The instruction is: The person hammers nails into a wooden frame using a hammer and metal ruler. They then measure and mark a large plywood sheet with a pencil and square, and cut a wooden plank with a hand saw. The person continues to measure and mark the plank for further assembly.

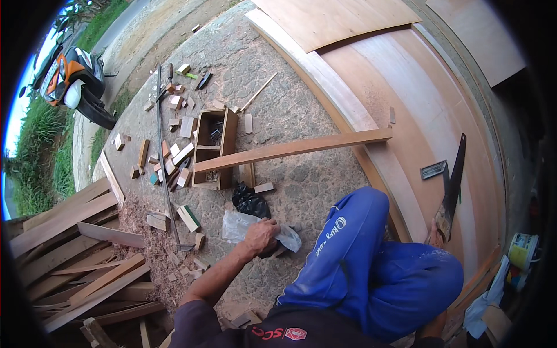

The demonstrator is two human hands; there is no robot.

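My left hand (262,236) is closed on a clear plastic bag (234,227), low over the rough ground. Part of the bag sticks out past the far side of my fist; what is inside it I cannot make out. A crumpled black plastic bag (250,200) lies just beyond. At my right, past my blue-trousered knee, my right hand (434,235) grips the handle of a handsaw (452,188), its blade pointing away from me over the wooden panel. My leg hides much of that hand. Beside the blade lies a try square (434,170).
A long wooden strip (296,148) spans from a divided wooden box (229,136) holding small metal pieces to the large panel (400,75). Several wood offcuts (183,153) and a long metal bar (160,127) lie leftward. Planks (64,226) pile up near left; a motorcycle (78,81) stands beyond.
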